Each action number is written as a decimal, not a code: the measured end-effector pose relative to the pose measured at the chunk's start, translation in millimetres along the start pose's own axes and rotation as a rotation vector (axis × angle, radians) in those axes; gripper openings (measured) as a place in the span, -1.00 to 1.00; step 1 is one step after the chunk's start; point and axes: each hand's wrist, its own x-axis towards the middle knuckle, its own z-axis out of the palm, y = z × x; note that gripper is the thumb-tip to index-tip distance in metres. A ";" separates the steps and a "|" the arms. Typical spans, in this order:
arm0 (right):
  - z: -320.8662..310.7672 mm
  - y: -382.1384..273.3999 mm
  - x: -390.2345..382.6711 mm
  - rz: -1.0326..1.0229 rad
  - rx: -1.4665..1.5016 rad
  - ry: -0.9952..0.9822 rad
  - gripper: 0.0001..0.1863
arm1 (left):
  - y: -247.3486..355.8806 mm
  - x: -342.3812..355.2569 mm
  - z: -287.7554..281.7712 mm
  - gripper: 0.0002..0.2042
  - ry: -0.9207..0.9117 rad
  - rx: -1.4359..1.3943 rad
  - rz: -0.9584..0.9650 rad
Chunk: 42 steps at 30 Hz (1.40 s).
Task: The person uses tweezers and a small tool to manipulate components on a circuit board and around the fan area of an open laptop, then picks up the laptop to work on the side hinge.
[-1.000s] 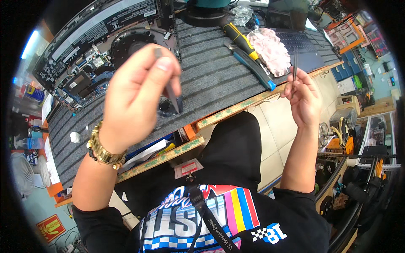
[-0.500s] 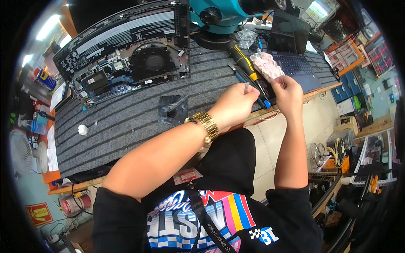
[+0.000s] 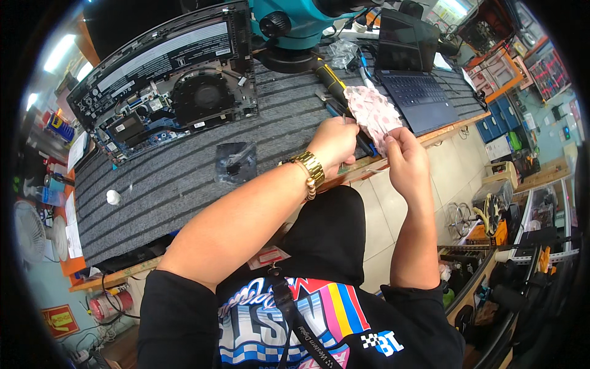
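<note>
My left hand (image 3: pixel 333 140) is closed on a thin metal tool, mostly hidden, over the table's front edge beside a blue-handled tool (image 3: pixel 330 107). Just right of it, my right hand (image 3: pixel 404 158) pinches thin dark tweezers at the lower end of a crumpled pink spotted cloth (image 3: pixel 370 111). A yellow-and-black handled tool (image 3: pixel 327 75) lies partly under that cloth. An opened laptop (image 3: pixel 153 111) with exposed fan and board stands at the left. A small dark plastic packet (image 3: pixel 235 162) sits on the striped grey mat (image 3: pixel 178 184), left of my hands.
A teal microscope (image 3: pixel 283 24) stands at the back. A second laptop (image 3: pixel 415 95) is at the right. A white lump (image 3: pixel 113 197) lies on the mat's left, a fan (image 3: pixel 29 230) beyond it. Blue drawers (image 3: pixel 505 115) stand past the table's right end.
My left hand has moved right and down, away from the opened laptop and packet, toward the cloth. My right hand has come down onto the cloth, which has shifted toward me.
</note>
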 end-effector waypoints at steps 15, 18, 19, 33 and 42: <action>0.4 -4.7 -24.9 0.006 -0.138 0.048 -0.86 | 4.1 -1.2 3.4 -0.79 -0.078 0.330 0.050; 5.8 -2.8 -29.6 0.013 -0.078 0.038 -0.87 | 1.3 -0.3 4.9 -0.77 -0.040 0.395 0.098; 8.9 0.5 -30.7 -0.011 -0.049 0.052 -0.87 | 1.4 0.2 5.2 -0.75 -0.025 0.477 0.135; 13.9 21.6 -44.8 -0.171 -0.015 0.121 -0.92 | -11.0 8.7 4.0 -0.65 0.171 0.733 0.353; 0.3 24.0 -18.2 0.509 1.101 -0.385 -0.76 | -18.5 14.7 -9.7 -0.77 -0.026 0.525 0.426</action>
